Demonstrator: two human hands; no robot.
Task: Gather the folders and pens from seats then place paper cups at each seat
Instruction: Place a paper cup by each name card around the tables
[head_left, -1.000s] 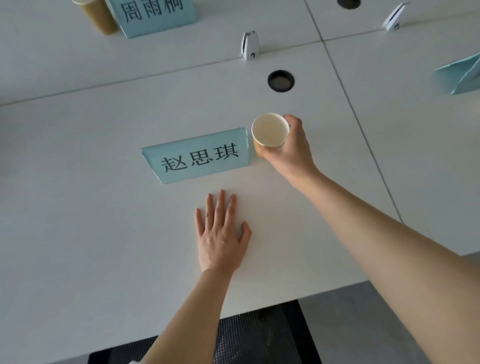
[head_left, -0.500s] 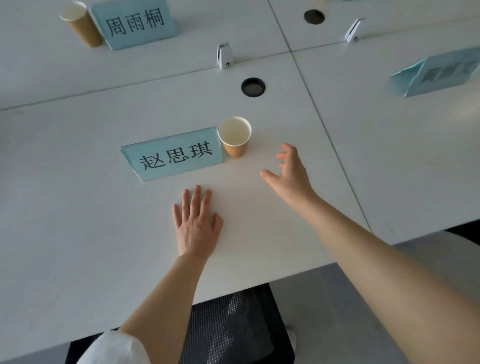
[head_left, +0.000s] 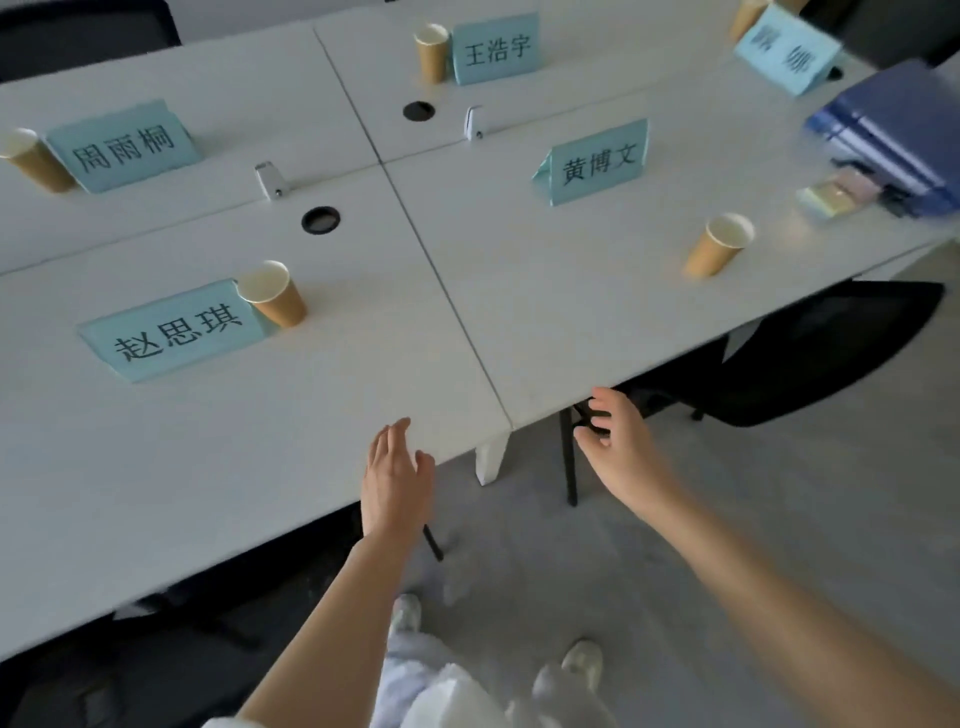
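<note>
Several brown paper cups stand on the white table (head_left: 218, 467). One cup (head_left: 272, 293) touches the near left name card (head_left: 174, 332). Another cup (head_left: 719, 244) stands below the right name card (head_left: 597, 163). A far cup (head_left: 432, 51) stands beside a name card (head_left: 496, 49), and a cup (head_left: 31, 158) sits at the left edge. A stack of blue folders (head_left: 893, 132) lies at the right end. My left hand (head_left: 397, 475) hovers at the table's front edge, fingers relaxed, holding nothing. My right hand (head_left: 615, 449) hangs empty past the edge, fingers loosely spread.
Black chairs (head_left: 810, 348) stand under the table's right part and at the lower left (head_left: 171, 660). Pastel sticky notes (head_left: 836, 192) lie by the folders. Cable holes (head_left: 320, 219) and white clips (head_left: 270, 179) sit along the table seams. Grey floor lies below, with my shoes (head_left: 582, 660).
My right hand let go of the cup beside the name card and drew back. Both hands pulled off the table toward its front edge. The view swung right, showing more seats.
</note>
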